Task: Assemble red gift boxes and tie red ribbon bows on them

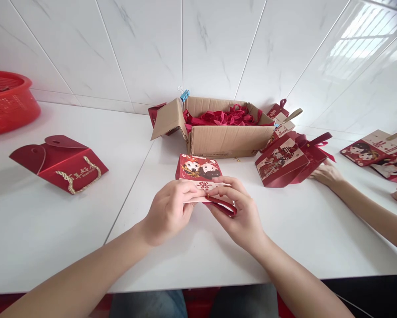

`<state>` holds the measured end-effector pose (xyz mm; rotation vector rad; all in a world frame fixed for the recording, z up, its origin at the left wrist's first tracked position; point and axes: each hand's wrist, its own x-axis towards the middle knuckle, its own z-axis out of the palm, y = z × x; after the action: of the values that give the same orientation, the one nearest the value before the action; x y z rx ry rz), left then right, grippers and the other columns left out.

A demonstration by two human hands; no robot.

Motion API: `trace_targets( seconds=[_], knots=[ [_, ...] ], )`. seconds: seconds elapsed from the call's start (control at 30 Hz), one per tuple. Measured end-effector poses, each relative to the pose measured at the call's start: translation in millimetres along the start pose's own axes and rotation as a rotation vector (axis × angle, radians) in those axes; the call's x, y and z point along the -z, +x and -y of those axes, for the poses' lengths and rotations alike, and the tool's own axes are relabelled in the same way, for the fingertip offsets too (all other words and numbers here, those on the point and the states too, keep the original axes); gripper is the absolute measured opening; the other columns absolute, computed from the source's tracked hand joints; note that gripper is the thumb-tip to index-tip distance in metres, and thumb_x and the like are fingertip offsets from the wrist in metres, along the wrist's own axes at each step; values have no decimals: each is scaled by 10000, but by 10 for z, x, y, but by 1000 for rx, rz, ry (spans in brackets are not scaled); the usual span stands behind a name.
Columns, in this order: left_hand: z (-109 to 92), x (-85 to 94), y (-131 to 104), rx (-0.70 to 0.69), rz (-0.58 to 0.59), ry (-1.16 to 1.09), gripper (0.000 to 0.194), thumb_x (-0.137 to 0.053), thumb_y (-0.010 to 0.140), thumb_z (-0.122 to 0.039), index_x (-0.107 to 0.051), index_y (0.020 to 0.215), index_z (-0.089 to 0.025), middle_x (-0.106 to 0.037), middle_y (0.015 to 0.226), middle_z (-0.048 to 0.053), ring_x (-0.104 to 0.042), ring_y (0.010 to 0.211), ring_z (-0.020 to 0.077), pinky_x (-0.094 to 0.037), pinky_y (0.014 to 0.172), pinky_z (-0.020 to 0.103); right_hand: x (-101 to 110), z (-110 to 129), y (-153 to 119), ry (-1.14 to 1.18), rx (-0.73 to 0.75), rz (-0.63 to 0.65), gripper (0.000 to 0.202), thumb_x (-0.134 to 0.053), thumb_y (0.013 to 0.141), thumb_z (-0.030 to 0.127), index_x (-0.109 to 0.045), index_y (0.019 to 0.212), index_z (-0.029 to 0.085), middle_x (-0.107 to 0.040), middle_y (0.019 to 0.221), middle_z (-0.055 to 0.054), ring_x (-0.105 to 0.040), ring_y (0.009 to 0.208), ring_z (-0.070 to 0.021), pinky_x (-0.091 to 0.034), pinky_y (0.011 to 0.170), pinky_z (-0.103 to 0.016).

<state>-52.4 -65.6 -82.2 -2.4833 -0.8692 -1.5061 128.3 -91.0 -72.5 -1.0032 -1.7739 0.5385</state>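
Note:
In front of me lies a red and white gift box [201, 168] with two cartoon faces on its side, its top toward me. My left hand [172, 211] pinches the left part of the box's top edge. On the other side my right hand [238, 212] grips the same edge, with fingers over the white panel and the thumb below. A dark red strap loop [225, 207] sticks out at the top, against my right fingers; a small gold-coloured fastener shows at its base. My thumbs are partly hidden under the box.
Behind is a cardboard box [231, 141] of red ribbons [221, 117], with blue clips. A red gift box with rope handles [74, 165] stands left, near a red plastic basket [11, 104]. More gift boxes [284, 161] stand right, where another person's hand [327, 173] reaches in.

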Motion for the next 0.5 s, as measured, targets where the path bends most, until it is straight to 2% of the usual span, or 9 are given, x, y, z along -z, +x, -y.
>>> trace_targets(
  seconds=[0.1,0.2,0.5],
  knots=[
    [0,-10,-3,-19,-5,28,306,-533,768,-6,-472,997,-201,-737,789,41,-710,757,199,-591,668,323,-15,-5,4,24,-8,21,163,-663,810,143,-639,950,222,-601,1090,-104,-603,1125,-243,-592,841,-391],
    [5,-15,-14,-21,-2,32,295,-531,766,-2,-491,986,-193,-722,777,36,-709,764,195,-590,661,317,-29,-20,11,0,50,7,157,-652,815,121,-617,930,223,-606,1046,-96,-606,1099,-236,-583,843,-397],
    [-78,34,16,0,-24,-39,313,-588,750,-8,-475,970,-200,-723,765,22,-695,723,184,-569,597,304,-38,7,36,-182,418,-136,230,-627,798,30,-622,926,221,-663,898,-60,-602,918,-214,-556,812,-402]
  ],
)
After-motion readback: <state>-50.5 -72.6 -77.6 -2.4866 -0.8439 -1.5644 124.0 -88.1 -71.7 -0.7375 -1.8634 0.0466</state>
